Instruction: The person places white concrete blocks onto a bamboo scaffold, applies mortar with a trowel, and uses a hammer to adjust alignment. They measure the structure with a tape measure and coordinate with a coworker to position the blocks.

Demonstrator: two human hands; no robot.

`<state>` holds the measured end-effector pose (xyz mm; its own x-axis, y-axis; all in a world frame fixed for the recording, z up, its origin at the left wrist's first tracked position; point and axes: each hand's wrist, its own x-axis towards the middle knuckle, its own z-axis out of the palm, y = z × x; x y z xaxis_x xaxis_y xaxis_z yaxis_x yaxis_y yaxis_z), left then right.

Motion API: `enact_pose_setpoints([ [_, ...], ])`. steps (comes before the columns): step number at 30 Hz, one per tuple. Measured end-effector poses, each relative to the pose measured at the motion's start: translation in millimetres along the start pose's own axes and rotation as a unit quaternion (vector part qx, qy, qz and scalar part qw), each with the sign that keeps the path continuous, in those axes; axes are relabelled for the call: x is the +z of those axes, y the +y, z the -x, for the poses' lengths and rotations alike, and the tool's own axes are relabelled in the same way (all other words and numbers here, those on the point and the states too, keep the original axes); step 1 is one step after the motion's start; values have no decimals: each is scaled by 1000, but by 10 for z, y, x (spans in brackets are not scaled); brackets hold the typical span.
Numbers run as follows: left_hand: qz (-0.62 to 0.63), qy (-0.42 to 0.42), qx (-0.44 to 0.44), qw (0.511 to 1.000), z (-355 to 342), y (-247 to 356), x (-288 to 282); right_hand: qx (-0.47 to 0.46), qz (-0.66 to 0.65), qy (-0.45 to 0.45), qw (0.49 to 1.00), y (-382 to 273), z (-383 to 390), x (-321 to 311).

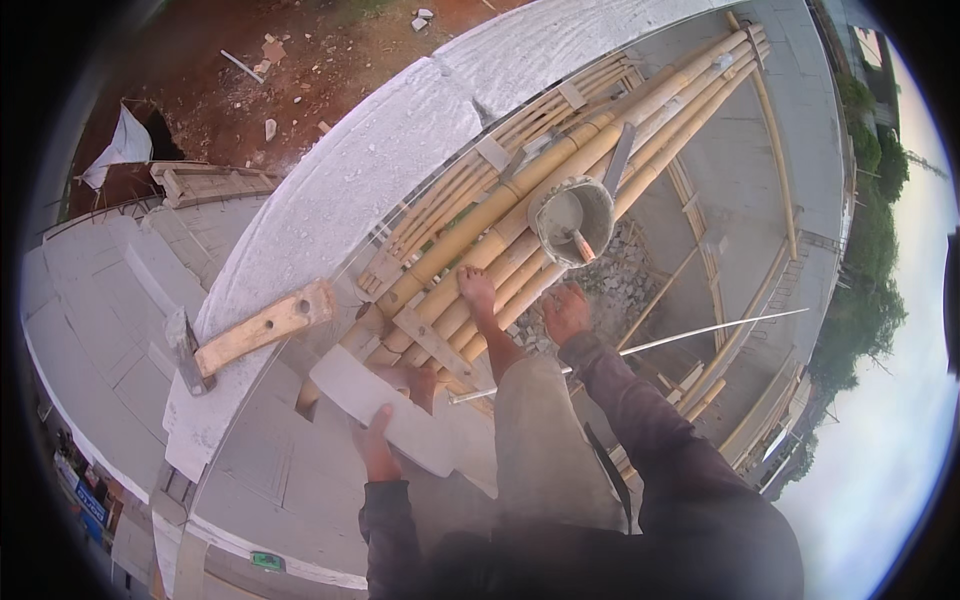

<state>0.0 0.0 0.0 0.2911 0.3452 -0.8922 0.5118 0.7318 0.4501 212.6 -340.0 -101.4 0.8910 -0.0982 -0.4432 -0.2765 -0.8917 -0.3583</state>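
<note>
My left hand (pixel 378 440) is closed on a pale rectangular block (pixel 390 400), low in the view. My right hand (pixel 567 312) is raised with fingers loosely bent and apart, nothing visible in them, just below a mortar bucket (pixel 548 208). A tool with an orange-and-white handle (pixel 585 247) stands in the bucket. The bucket rests on bamboo poles (pixel 510 195), where my bare foot (pixel 476 285) is planted. A tool with a holed wooden handle and metal head (pixel 262 328) lies on the white ledge (pixel 350 165), left of the block.
The bamboo poles span a cavity with rubble (pixel 625 265) below. A thin white pipe (pixel 730 325) crosses at the right. A lower grey block surface (pixel 100 310) lies left, reddish ground (pixel 300 60) beyond the ledge. A small green object (pixel 266 562) sits near the bottom edge.
</note>
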Motion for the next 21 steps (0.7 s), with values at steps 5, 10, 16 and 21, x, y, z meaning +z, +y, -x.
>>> enact_pose_setpoints([
  [5,-145,-47,20,988,-510,-279,512,92,183,48,978,1104,-1334,282],
  [10,-290,-67,58,953,-1018,-653,765,116,281,-8,953,1754,-2064,790],
  [16,-364,-53,53,928,-1055,-764,1049,107,228,-67,966,1776,-1983,450],
  [21,-377,-50,38,924,-1037,-738,1171,109,251,-87,958,1888,-1888,101],
])
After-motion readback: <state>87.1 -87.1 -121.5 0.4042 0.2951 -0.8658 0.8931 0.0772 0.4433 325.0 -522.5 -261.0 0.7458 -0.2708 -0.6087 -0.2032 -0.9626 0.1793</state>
